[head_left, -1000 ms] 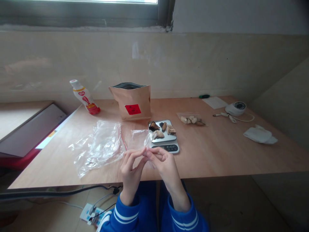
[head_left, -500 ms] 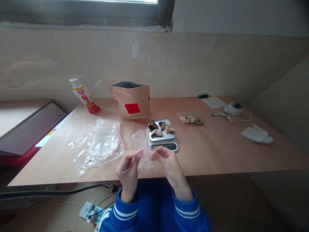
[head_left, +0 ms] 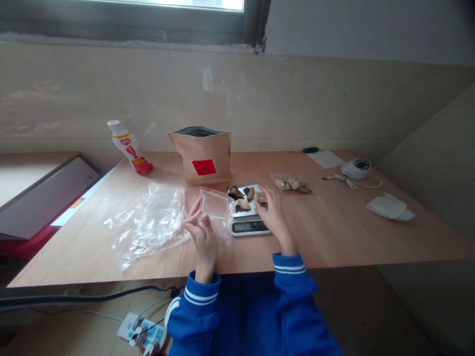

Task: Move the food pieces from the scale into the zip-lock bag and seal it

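My right hand [head_left: 273, 215] reaches over the white kitchen scale [head_left: 239, 229], thumb and fingers apart around a pale dried mushroom piece [head_left: 261, 199]. I cannot tell whether it touches that piece. Several brown and cream pieces, such as a pale dried piece [head_left: 243, 204], lie on the scale's plate. My left hand [head_left: 202, 240] is open, fingers spread, beside a small clear zip bag [head_left: 215, 201] that lies flat against the scale's left side. To the left is a heap of clear plastic bags [head_left: 156, 217].
A brown paper pouch [head_left: 204, 153] with a red label stands open behind the scale. A tilted drink bottle [head_left: 129, 148] is at the left. To the right are a filled zip bag [head_left: 292, 184], a white dome camera [head_left: 355, 169], a white cloth [head_left: 389, 206] and a green-handled tool [head_left: 310, 150].
Both hands have let go of the small zip bag, which now lies flat on the table. The right hand has moved forward over the scale; the left fingers have spread.
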The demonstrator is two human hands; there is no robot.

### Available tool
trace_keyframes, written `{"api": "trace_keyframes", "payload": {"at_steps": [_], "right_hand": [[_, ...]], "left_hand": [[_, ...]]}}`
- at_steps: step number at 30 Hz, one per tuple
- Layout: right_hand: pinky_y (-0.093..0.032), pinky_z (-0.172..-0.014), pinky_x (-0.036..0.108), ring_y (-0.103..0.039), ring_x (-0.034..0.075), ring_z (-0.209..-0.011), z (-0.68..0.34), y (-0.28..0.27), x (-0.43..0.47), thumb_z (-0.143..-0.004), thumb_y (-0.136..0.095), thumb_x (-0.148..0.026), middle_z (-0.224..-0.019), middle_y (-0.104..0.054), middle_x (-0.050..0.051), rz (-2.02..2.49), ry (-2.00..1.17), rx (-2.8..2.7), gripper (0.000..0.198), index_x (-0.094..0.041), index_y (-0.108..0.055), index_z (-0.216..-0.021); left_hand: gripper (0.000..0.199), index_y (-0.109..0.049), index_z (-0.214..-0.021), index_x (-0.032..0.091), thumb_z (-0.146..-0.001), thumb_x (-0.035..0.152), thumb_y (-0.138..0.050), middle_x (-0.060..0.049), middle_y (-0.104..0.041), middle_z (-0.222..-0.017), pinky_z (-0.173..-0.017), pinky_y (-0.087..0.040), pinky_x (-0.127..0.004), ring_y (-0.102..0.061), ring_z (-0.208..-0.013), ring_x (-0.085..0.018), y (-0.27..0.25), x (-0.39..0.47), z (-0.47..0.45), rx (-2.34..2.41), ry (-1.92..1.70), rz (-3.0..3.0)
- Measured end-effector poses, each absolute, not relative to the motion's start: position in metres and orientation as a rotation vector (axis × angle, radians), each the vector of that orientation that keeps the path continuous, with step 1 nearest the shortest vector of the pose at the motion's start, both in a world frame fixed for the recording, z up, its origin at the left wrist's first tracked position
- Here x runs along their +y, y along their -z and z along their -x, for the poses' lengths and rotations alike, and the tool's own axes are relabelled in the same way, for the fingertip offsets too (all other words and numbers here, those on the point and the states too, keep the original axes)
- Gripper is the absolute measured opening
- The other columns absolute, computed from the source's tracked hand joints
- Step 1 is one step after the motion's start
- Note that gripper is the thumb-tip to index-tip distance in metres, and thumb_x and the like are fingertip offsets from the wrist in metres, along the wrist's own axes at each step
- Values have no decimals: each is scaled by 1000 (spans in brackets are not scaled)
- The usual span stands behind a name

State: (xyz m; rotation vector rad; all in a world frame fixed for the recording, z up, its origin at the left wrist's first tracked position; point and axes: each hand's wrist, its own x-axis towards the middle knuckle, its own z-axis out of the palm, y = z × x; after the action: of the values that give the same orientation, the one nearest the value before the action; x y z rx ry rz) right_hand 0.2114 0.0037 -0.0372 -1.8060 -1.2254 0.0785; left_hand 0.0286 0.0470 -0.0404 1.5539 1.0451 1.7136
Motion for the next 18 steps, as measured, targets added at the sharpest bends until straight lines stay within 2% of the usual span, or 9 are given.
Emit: {"api": "trace_keyframes", "payload": {"at_steps": [4,10,14,18], "right_hand": [[-47,-95,45,-61,29,-108,-222,45,12,-81,-54,-27,-113,-67,16,1823,-160,-1218,35,-14,-63,-112],[-51,-88,40,-65,26,-99,-206,18,2,-78,-62,-32,-108,-69,13,1738,-98,-957,32,-17,-61,-107],[-49,-96,37,-64,23,-108,-176,-25,-7,-81,-67,-34,-122,-66,11,1477,-202,-1060,30,-20,-62,-107],[-42,-106,39,-55,22,-125,-158,-44,-6,-88,-61,-34,-133,-61,7,1459,-363,-1360,26,-25,-65,-112]], "left_hand": [[20,-31,-98,22,-97,39,-39,-26,-54,-129,-101,-42,-51,-54,-126,-27,57,46,-35,1096,-1720,-1555],[13,-33,-101,23,-96,29,-43,-21,-58,-125,-103,-41,-60,-53,-128,-29,65,43,-34,989,-1739,-1600],[13,-33,-104,22,-96,26,-42,-20,-56,-130,-102,-42,-60,-50,-131,-28,68,44,-35,867,-1709,-1674],[13,-32,-105,21,-97,25,-40,-24,-52,-135,-104,-40,-62,-49,-133,-29,69,45,-35,895,-1723,-1711]]}}
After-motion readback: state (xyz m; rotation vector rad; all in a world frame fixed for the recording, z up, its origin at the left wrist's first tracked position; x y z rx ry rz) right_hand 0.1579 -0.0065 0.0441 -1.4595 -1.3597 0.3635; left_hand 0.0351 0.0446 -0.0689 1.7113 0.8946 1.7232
